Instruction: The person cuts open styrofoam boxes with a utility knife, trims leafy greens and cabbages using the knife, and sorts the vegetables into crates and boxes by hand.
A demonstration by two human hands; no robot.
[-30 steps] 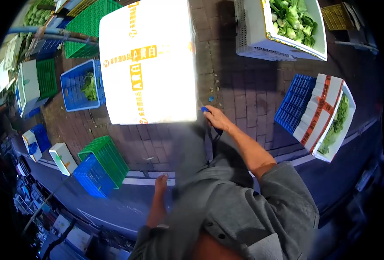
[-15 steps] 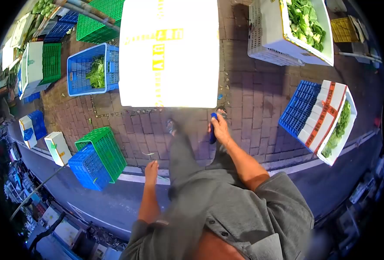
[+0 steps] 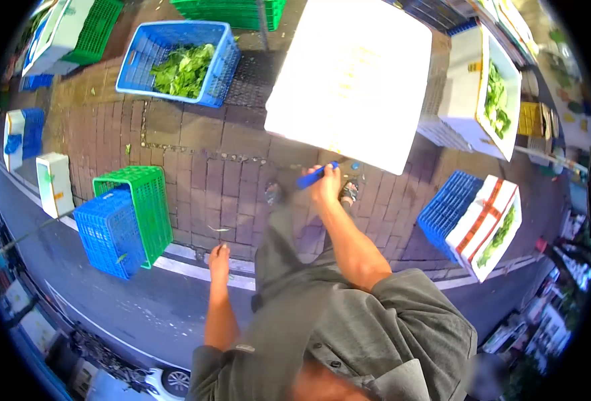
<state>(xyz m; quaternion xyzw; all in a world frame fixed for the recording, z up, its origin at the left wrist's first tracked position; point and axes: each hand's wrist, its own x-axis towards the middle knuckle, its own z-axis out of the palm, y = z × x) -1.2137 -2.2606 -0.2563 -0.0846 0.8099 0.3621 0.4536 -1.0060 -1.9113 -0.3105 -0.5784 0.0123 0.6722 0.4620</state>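
My right hand is wrapped round a blue object, long and narrow, held in front of my legs just below the white foam box. Down at my left side, my left hand has its fingers curled; whether something small is between them is too small to tell. Yellow print shows faintly on the glaring top of the foam box. Up and to the left, leafy greens lie in a blue crate on the brick pavement.
A green crate and a blue crate stand at the left. On the right are a foam box with red tape beside blue crates, and a taller foam box of greens. A car shows at the bottom.
The view has turned, so the foam box now sits further right and the greens crate appears larger. My right hand has lifted slightly and the blue object has swung from upright to nearly level.
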